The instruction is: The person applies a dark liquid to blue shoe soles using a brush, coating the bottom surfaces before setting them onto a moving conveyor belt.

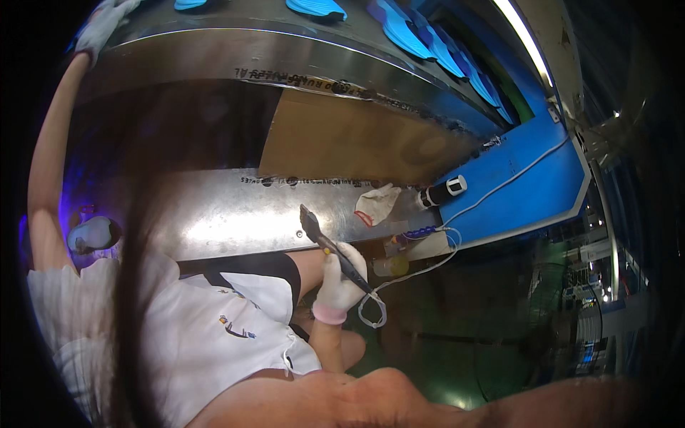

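Note:
My right hand (340, 282), in a white glove with a pink cuff, is closed round a slim black hand tool (347, 267). The tool has a flared, brush-like head, a yellow button and a pale thin tube or cord at its tail. Its head points up and left, above the metal ledge. My left arm reaches to the far left, where my gloved left hand (102, 27) is by the end of the dark conveyor belt (242, 16). Its fingers look stretched out, partly cut off by the dark rim, with nothing visible in them. Blue shoe soles (317, 8) lie on the belt.
More blue and purple soles (435, 46) line the belt's right side. On the metal ledge (235, 214) lie a white glove (376, 204) and a black-and-white cylinder (444, 191). A brown cardboard sheet (342, 135) stands behind. The pale cord crosses a blue panel (510, 175).

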Demonstrator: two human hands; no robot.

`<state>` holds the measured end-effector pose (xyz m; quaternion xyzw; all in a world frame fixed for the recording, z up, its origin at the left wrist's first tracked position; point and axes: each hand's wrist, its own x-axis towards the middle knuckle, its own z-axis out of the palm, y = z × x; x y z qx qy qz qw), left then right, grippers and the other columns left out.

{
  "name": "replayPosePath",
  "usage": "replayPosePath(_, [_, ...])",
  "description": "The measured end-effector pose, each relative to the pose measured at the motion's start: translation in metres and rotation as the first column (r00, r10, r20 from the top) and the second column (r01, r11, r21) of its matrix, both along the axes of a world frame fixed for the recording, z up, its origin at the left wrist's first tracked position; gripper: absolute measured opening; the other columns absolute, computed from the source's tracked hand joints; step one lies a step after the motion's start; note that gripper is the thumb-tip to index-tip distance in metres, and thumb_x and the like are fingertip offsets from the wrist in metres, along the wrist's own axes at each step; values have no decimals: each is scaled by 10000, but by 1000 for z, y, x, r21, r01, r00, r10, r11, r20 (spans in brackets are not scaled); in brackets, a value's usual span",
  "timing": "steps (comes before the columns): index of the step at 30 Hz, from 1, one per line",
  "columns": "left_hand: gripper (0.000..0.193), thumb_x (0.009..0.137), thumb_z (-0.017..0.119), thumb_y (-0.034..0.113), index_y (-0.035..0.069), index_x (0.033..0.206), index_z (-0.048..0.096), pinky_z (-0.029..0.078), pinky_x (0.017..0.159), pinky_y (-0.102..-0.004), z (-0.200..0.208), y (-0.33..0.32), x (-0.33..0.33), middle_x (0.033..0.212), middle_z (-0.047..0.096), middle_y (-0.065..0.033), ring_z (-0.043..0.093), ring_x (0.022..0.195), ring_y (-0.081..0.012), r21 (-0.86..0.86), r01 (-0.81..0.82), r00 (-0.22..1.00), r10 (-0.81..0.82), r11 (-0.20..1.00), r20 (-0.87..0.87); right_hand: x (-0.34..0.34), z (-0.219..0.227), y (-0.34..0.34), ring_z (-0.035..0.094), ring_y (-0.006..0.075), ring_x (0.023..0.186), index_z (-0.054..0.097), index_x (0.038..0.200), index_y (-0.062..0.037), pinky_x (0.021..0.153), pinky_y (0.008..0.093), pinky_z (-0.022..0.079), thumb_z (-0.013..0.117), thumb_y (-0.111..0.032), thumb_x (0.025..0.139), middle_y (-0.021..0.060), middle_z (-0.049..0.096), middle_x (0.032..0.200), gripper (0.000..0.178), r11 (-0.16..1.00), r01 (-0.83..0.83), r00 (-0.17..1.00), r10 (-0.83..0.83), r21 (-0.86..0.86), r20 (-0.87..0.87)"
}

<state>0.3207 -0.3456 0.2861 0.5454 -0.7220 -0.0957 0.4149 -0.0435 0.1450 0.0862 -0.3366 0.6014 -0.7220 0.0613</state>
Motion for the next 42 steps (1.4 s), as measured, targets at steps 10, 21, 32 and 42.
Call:
replayPosePath(10, [266,833,750,-25,14,1075,645,541,926,-414,-134,215,-155,1172,639,-132,644,1063,-272,-703,500,775,-623,505,104,-33,-42,9,693,182,916,557,1207,51,596,217,578,637,-8,940,133,661,1100,285,965,255,854,-197,-58,482])
replayPosePath(21, [379,683,891,68,57,884,569,479,1008,-462,-337,296,-264,1310,539,-227,545,1247,-403,-183,939,284,-956,292,-70,-84,-67,6,546,70,641,664,1058,27,512,211,436,652,-101,947,46,638,839,169,891,453,752,-399,29,524])
replayPosePath(32, [904,868,376,843,152,1434,517,367,1056,-622,-335,267,-326,1388,582,-170,578,1165,-410,134,863,430,569,-488,-701,-109,-74,-40,496,72,534,681,955,43,469,213,394,693,-107,899,10,574,696,160,941,297,739,-336,165,585])
replayPosePath(42, [672,945,417,729,187,1304,587,506,923,-510,-323,316,-353,1238,653,-54,618,1061,-278,104,922,348,680,-373,-646,-59,-55,-76,713,364,840,744,893,-86,775,446,559,701,-343,846,198,721,845,265,489,440,853,33,753,-521])
